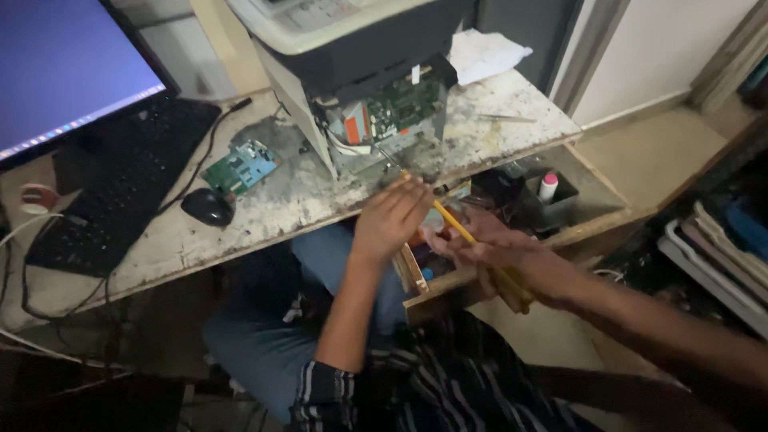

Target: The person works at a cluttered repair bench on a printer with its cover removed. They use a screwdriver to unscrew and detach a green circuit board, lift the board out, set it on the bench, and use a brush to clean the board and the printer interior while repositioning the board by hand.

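Observation:
My right hand [488,244] grips a yellow-handled screwdriver [450,218], whose shaft points up and left toward the opened side of a grey printer [360,48]. My left hand [392,216] rests with curled fingers at the bench edge, next to the screwdriver's shaft and just below the printer's exposed green circuit board [404,104]. The screwdriver's tip is hidden near the printer's base. Whether my left hand holds anything small cannot be made out.
A worn bench [512,104] carries a loose green circuit board [240,166], a black mouse [208,206], a black keyboard [120,192] and a lit monitor [64,64]. An open drawer [560,200] holds a small bottle [547,186]. Crumpled paper [484,54] lies behind the printer.

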The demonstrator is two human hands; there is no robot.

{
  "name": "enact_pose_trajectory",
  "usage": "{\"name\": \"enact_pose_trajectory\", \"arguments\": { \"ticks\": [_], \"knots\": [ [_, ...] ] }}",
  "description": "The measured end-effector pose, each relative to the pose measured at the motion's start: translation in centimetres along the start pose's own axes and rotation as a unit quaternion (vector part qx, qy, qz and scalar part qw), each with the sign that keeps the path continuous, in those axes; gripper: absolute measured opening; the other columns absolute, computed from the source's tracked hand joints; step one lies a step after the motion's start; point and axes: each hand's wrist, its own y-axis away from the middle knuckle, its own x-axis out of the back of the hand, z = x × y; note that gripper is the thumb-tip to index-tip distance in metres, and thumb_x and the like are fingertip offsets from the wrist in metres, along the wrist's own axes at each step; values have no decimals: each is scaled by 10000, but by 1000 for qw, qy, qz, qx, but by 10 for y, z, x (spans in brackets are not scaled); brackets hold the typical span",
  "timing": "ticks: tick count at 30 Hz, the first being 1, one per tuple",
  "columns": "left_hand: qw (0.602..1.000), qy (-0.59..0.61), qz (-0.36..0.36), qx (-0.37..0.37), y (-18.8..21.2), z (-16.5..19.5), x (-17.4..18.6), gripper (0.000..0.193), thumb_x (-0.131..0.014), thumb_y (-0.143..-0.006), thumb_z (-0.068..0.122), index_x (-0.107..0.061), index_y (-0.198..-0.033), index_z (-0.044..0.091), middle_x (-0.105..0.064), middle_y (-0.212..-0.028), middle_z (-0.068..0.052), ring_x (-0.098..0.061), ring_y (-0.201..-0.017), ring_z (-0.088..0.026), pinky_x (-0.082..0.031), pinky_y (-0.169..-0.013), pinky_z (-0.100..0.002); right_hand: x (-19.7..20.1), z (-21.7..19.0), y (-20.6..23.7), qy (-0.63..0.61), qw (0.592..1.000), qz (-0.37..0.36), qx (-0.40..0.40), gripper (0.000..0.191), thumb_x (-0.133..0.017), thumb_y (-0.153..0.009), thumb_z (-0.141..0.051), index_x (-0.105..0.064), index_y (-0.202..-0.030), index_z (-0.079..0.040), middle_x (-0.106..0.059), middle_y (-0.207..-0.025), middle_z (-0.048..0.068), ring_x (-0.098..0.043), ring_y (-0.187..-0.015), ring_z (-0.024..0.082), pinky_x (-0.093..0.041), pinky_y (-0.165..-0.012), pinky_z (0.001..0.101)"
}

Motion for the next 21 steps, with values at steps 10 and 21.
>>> {"name": "enact_pose_trajectory", "arguments": {
  "ticks": [10, 21],
  "knots": [
    [1000, 4, 1, -30, 1, 8, -8, 365, -650, -905, 106, -672, -1266, 55, -643, -1325, -100, -636, -1286, -259, -508, -1148, -408, 0, 5, -6, 110, 991, 20, 69, 482, -661, -951, -415, -566, -1371, -199, -721, -1146, 92, -661, -864, 153, -565, -737, 332],
    [997, -36, -49, -43, 2, 16, -12, 425, -650, -807, 146, -704, -1215, 37, -704, -1273, -100, -662, -1261, -264, -518, -1105, -403, -5, 6, -9, 517, 843, 142, 47, 465, -626, -953, -400, -599, -1387, -237, -621, -1285, 39, -723, -839, 283, -535, -747, 385]
  ]
}}
